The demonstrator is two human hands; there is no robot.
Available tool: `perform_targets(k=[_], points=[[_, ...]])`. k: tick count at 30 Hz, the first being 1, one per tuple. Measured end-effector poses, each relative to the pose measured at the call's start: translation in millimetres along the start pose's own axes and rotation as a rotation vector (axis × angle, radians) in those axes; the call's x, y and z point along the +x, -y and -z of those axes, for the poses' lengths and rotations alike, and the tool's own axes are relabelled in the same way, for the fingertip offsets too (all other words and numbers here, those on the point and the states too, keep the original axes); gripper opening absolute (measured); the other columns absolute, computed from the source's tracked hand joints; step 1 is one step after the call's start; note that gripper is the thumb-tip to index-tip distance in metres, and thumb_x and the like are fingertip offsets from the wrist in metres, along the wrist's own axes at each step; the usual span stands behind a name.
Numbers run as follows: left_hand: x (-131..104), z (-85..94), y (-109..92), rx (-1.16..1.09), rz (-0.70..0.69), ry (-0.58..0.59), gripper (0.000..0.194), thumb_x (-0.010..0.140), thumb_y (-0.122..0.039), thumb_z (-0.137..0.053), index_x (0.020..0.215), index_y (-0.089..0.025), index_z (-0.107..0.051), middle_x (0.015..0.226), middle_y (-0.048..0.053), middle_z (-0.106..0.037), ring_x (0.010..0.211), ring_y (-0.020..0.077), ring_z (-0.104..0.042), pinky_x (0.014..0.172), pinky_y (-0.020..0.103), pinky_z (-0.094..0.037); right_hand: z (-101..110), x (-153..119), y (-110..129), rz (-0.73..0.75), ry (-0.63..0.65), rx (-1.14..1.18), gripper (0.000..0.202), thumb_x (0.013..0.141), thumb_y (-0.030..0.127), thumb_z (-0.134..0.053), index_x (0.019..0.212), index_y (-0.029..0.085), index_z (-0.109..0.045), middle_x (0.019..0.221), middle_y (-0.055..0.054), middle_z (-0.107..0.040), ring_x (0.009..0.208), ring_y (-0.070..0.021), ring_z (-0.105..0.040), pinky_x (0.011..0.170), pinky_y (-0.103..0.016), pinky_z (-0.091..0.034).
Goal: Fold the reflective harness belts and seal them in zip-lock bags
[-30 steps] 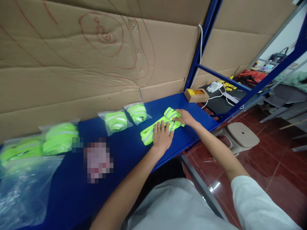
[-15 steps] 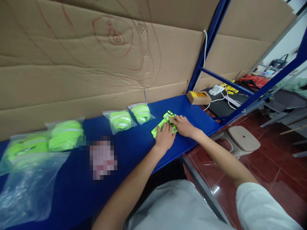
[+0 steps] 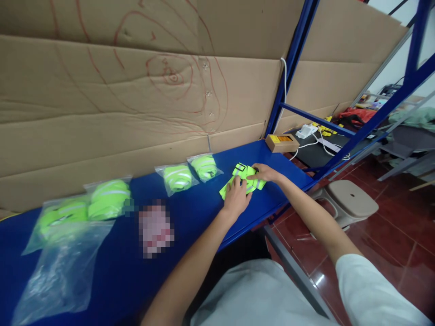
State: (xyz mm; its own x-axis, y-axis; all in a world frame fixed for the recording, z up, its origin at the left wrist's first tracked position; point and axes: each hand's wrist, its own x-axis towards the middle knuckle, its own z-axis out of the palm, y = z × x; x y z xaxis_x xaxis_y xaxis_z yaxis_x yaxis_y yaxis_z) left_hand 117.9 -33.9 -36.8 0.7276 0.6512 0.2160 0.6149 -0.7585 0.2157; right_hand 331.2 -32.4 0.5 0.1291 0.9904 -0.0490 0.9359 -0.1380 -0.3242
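My left hand [image 3: 237, 198] bends over the strap [image 3: 250, 171], my right hand [image 3: 267, 173] over its right end, pinching or merely pressing I can't tell; it lies part-folded on the table [image 3: 125, 285], unbagged, with four bundles [image 3: 177, 177] already bagged.

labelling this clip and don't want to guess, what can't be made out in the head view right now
All in the head view:
Part of the neon-green strap: hidden under the left hand and right hand.
Whatever lies behind the pixelated patch: blurred out.
Print on the cardboard box: too small to read.
Red drawing: its upper part is cut off by the top edge.
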Motion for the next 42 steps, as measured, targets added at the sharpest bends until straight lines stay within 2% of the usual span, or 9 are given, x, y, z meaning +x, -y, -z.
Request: perform_targets(k=[4, 10, 14, 19, 27, 31, 35, 40, 42], points=[[2, -1.6, 7, -0.010, 0.087, 0.053, 0.077, 0.097, -0.054, -0.050, 0.153, -0.003, -0.036, 0.158, 0.028, -0.036, 0.149, 0.0434, -0.032, 0.119, 0.053, -0.034, 0, -1, 5, -0.040, -0.103, -0.052, 0.049, 0.083, 0.044, -0.077, 0.120, 0.016, -0.060, 0.099, -0.006, -0.072, 0.082, -0.0193, -0.064, 0.069, -0.026, -0.045], [1, -6.6, 8, -0.004, 0.041, 0.149, 0.067, 0.102, -0.048, -0.038, 0.156, -0.008, -0.037, 0.165, 0.021, -0.029, 0.152, 0.0468, -0.024, 0.121, 0.061, -0.025, -19, -17, 33, 0.065, -0.324, -0.262, 0.029, 0.096, 0.019, -0.056, 0.124, 0.015, -0.056, 0.120, -0.019, -0.065, 0.114, -0.0330, -0.053, 0.094, -0.041, -0.039], [0, 8.5, 19, -0.026, -0.066, 0.165, 0.065, 0.099, -0.047, -0.052, 0.149, -0.006, -0.045, 0.159, 0.024, -0.038, 0.148, 0.0429, -0.034, 0.120, 0.055, -0.031, -33, -30, 39, 0.221, -0.304, -0.344, 0.024, 0.102, 0.019, -0.042, 0.118, 0.016, -0.060, 0.121, -0.019, -0.064, 0.113, -0.0326, -0.051, 0.095, -0.044, -0.037], [3, 26.6, 35, -0.063, -0.217, 0.156, 0.026, 0.097, -0.024, -0.057, 0.120, -0.014, -0.066, 0.127, 0.014, -0.067, 0.119, 0.0271, -0.063, 0.099, 0.036, -0.049, -32, -41, 28, 0.384, -0.239, -0.336, 0.032, 0.104, 0.032, -0.046, 0.126, 0.014, -0.061, 0.127, -0.018, -0.064, 0.114, -0.0321, -0.054, 0.092, -0.042, -0.040], [4, 38.1, 27, -0.099, -0.275, -0.016, 0.030, 0.105, -0.024, -0.037, 0.108, -0.016, -0.065, 0.115, 0.015, -0.067, 0.118, 0.0294, -0.058, 0.107, 0.048, -0.036, -28, -61, 20, 0.565, -0.148, -0.072, 0.053, 0.090, 0.019, -0.056, 0.143, 0.016, -0.054, 0.146, -0.014, -0.056, 0.135, -0.0295, -0.048, 0.113, -0.046, -0.036], [5, 34.4, 26, -0.174, -0.216, -0.069, 0.026, 0.104, -0.030, -0.041, 0.114, -0.020, -0.063, 0.133, 0.012, -0.059, 0.131, 0.0272, -0.051, 0.112, 0.046, -0.033, -32, -66, 23, 0.526, -0.157, 0.152, 0.047, 0.099, 0.038, -0.055, 0.143, 0.021, -0.054, 0.141, -0.013, -0.060, 0.133, -0.0285, -0.051, 0.113, -0.047, -0.036], [20, 20.6, 39, -0.285, -0.079, -0.066, 0.032, 0.100, -0.036, -0.051, 0.129, -0.022, -0.054, 0.138, 0.009, -0.058, 0.127, 0.0244, -0.056, 0.108, 0.043, -0.040, -35, -56, 21, 0.463, -0.187, 0.268, 0.039, 0.105, 0.041, -0.045, 0.138, 0.024, -0.057, 0.136, -0.011, -0.064, 0.126, -0.0251, -0.057, 0.109, -0.043, -0.039], [49, 7.5, 62, -0.435, 0.027, 0.044, 0.039, 0.089, -0.040, -0.068, 0.122, -0.020, -0.060, 0.120, 0.007, -0.070, 0.110, 0.0250, -0.066, 0.096, 0.039, -0.051, -36, -33, 16, 0.406, -0.162, 0.296, 0.051, 0.097, 0.042, -0.061, 0.141, 0.020, -0.052, 0.125, -0.012, -0.066, 0.109, -0.0230, -0.063, 0.099, -0.037, -0.047], [55, 6.2, 66, -0.498, 0.012, 0.068, 0.037, 0.087, -0.035, -0.070, 0.120, -0.020, -0.062, 0.118, 0.006, -0.070, 0.107, 0.0230, -0.067, 0.095, 0.036, -0.053, -34, -25, 13, 0.360, -0.158, 0.279, 0.063, 0.090, 0.048, -0.069, 0.143, 0.019, -0.051, 0.132, -0.015, -0.061, 0.118, -0.0276, -0.059, 0.102, -0.042, -0.045]])
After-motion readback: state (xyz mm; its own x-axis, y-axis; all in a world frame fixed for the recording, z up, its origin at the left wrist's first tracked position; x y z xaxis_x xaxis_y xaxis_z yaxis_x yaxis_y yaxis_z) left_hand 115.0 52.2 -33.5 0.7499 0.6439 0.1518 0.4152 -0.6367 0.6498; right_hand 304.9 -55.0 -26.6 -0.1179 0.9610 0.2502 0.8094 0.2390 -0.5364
